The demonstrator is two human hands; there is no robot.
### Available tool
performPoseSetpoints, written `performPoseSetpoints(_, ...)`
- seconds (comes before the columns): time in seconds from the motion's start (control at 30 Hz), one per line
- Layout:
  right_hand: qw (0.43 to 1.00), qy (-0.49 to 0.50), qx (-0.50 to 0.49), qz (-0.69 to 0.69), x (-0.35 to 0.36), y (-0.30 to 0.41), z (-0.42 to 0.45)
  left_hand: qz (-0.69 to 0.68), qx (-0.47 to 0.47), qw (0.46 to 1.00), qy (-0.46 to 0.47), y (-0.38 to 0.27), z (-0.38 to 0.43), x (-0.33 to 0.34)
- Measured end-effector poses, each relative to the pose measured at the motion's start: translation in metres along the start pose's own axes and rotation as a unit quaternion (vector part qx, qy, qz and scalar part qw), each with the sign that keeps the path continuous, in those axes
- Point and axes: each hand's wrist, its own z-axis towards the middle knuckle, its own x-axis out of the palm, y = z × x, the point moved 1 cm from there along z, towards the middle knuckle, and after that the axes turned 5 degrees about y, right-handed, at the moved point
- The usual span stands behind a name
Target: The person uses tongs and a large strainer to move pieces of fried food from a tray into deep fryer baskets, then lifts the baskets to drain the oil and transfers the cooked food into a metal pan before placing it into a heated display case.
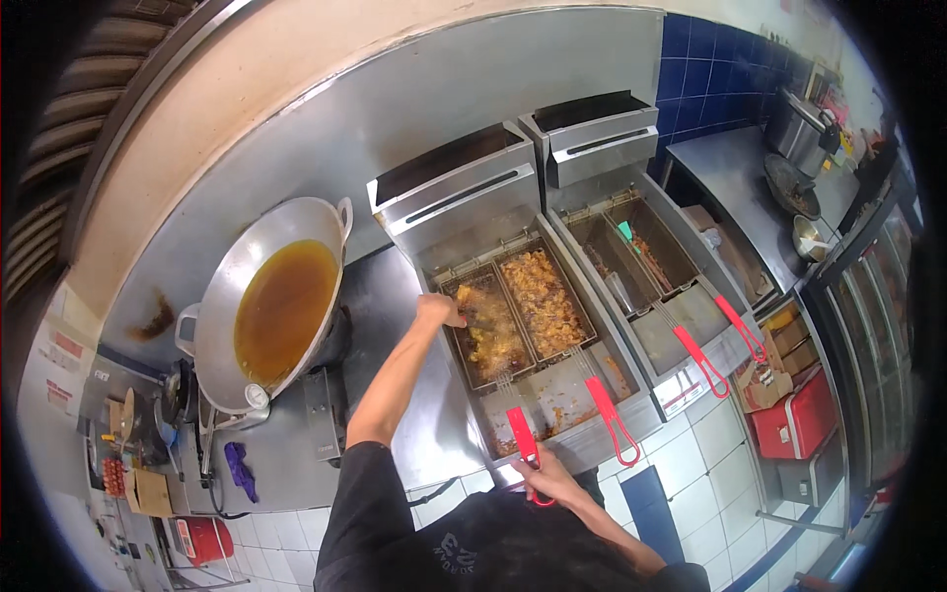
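Observation:
My right hand point(549, 477) grips the red handle point(524, 433) of the left fry basket point(510, 376). That basket sits in bubbling oil in the near fryer, with golden battered food point(488, 348) in it. Over the basket's left side is my left hand point(442, 309), its fingers closed around a utensil; a bit of red shows at the fingers, and the rest is mostly hidden by the hand and the froth. Beside it, a second fry basket point(544, 300) is full of browned fried pieces, its red handle point(612, 422) pointing towards me with no hand on it.
Left of the fryer stands a large metal wok point(222, 296) of amber oil with a dial thermometer point(256, 397). A second fryer point(695, 337) on the right has two baskets, one holding a green-ended utensil point(626, 231). A purple cloth point(239, 472) lies on the left counter.

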Motion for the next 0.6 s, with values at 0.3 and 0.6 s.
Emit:
performPoseSetpoints(0.3, 0.997, 0.030, 0.039, 0.051, -0.017, -0.037, 0.013, 0.126, 0.091, 0.986, -0.065, 0.009, -0.019, -0.019)
performPoseSetpoints(0.6, 0.997, 0.028, -0.017, 0.069, -0.003, 0.001, -0.003, 0.131, 0.097, 0.986, -0.047, -0.012, -0.074, -0.008)
